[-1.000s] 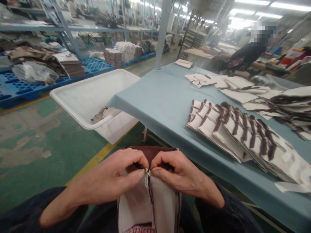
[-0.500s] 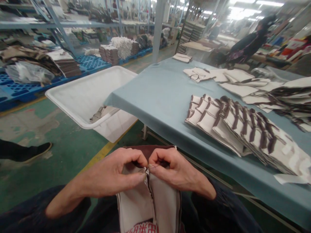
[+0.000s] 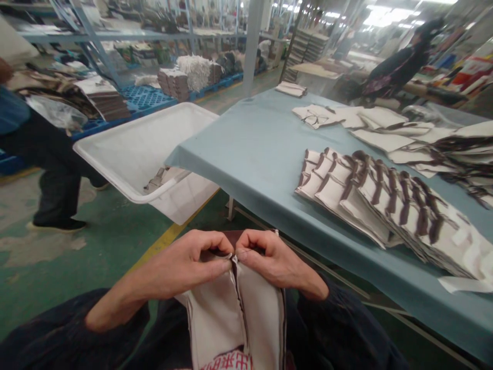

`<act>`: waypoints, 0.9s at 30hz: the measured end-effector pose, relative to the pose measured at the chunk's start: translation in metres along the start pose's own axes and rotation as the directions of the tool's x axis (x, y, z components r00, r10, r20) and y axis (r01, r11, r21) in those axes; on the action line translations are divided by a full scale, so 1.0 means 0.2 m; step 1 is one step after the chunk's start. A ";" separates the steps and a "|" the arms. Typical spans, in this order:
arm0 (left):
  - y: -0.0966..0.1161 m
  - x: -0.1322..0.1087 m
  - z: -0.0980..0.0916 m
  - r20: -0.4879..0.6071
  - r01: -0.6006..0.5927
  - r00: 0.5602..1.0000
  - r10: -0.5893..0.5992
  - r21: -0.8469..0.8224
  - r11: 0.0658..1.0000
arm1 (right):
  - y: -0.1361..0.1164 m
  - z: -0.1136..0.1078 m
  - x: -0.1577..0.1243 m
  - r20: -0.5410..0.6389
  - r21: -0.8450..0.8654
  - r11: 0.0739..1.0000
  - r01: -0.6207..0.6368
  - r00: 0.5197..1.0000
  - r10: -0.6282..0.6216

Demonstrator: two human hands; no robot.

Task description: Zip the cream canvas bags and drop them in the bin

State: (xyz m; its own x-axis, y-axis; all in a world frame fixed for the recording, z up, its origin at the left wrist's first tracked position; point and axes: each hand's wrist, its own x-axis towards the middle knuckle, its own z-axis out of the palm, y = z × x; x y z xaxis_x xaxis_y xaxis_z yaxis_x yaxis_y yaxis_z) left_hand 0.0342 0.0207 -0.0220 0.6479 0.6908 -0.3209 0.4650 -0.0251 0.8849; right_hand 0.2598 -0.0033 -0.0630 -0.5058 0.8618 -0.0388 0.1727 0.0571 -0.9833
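Observation:
A cream fabric piece (image 3: 217, 321) with dark brown edging and red printed characters hangs over my lap. A slit or seam with a dark edge runs down its middle. My left hand (image 3: 192, 264) pinches the fabric just left of the top of that seam, thumb against curled fingers. Right beside it, my right hand (image 3: 275, 259) pinches the other side, and the two sets of fingertips almost touch. Brown cloth shows behind my hands. My fingers partly hide the edges they grip.
A blue-covered table (image 3: 246, 149) stands ahead and right, carrying a row of overlapping cream and brown pieces (image 3: 362, 200), more loose pieces (image 3: 416, 133) and glasses (image 3: 316, 119). A white bin (image 3: 127, 149) abuts its left corner. A person (image 3: 57, 159) walks at the left; another (image 3: 396, 61) is behind the table.
Both hands have shifted slightly upward, still pinching the fabric at the seam. At the left, the walking person has come further into view.

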 end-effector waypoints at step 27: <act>0.01 -0.06 0.03 -0.102 -0.296 0.910 0.402 0.520 0.801 | 0.03 0.09 -0.02 -0.223 -0.009 1.000 0.002 0.975 -0.004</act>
State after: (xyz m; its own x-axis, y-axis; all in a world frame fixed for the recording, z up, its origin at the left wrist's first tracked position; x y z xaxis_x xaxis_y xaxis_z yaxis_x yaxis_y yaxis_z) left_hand 0.0309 0.0081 -0.0194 0.7148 0.6924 0.0986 0.4950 -0.6004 0.6281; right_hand 0.2474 -0.0161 -0.0714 -0.3049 0.9524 0.0060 0.1796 0.0637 -0.9817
